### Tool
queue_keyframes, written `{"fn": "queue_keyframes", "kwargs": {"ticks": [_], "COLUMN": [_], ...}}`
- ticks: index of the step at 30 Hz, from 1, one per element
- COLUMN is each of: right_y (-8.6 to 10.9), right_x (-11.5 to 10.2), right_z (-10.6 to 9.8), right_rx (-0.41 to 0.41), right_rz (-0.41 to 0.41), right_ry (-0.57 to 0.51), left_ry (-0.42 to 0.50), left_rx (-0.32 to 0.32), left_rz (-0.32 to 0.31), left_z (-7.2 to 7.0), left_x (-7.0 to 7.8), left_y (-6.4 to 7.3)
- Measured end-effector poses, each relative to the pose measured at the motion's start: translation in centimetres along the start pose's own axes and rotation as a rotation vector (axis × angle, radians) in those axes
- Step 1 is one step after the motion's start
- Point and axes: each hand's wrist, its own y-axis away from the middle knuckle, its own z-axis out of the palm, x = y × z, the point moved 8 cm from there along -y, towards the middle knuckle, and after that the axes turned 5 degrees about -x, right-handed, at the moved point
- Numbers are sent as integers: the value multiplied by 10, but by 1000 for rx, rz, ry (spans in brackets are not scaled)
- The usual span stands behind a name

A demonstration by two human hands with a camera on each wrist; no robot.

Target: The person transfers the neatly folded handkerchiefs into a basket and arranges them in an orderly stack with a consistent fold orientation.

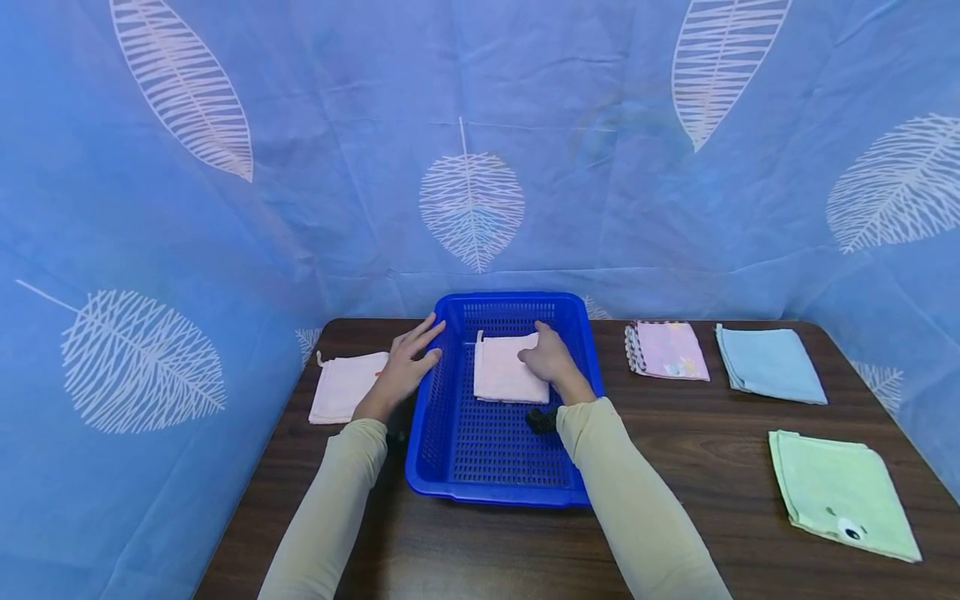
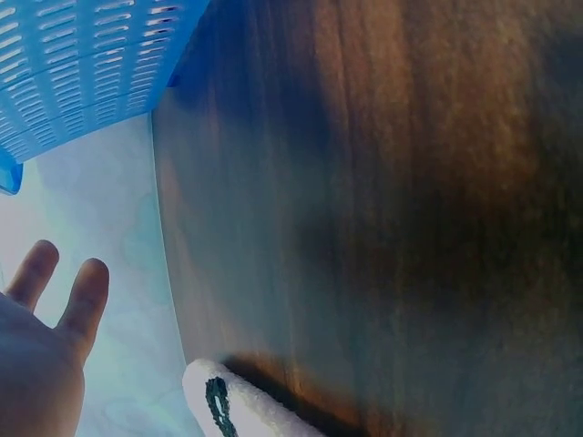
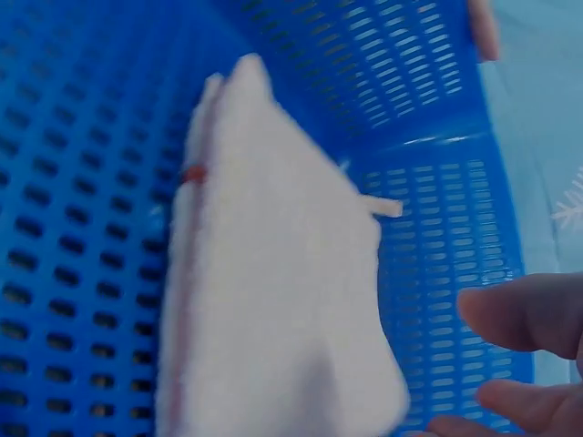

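A blue perforated plastic basket [image 1: 498, 493] stands on the table. Inside it lies a folded pale pink towel [image 1: 501, 379] with a small hanging loop, the layered fold showing in the right wrist view. My right hand [image 1: 551, 357] is at the towel's right edge; in the right wrist view its fingers [image 3: 519, 314] are spread and apart from the cloth. At the basket's left rim is my left hand [image 1: 405, 368], fingers extended. Below that hand, another folded whitish towel [image 1: 343, 392] lies on the table, partly hidden by it; a dark green mark shows on it in the left wrist view.
Right of the basket, the dark wooden table [image 1: 690, 450] holds a folded pink towel [image 1: 675, 352] with a patterned edge, a light blue towel [image 1: 772, 362] and a green towel [image 1: 840, 487] with an eye design. A blue leaf-patterned curtain [image 1: 375, 208] hangs behind the table.
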Motion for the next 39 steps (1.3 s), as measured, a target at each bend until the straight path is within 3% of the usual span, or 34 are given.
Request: {"fn": "queue_keyframes", "kwargs": {"ticks": [4,9,21,26,39], "right_y": [-1,0,9,14,25], "right_x": [-2,-1,-15,-24,-44], "right_z": [0,3,12,12,12], "right_rx": [35,47,83,68,79], "right_rz": [-38,-51,-81,-97,-91], "right_ry": [103,154,156,170,400], "left_ry": [1,-13,7,0,-23], "left_rx": [-2,-4,4,-9,-14], "left_rz": [-11,-5,11,37,24], "left_z": [1,4,-2,-1,-2], "left_x": [1,2,-4,2,4], "left_y": [0,0,6,6,2]}}
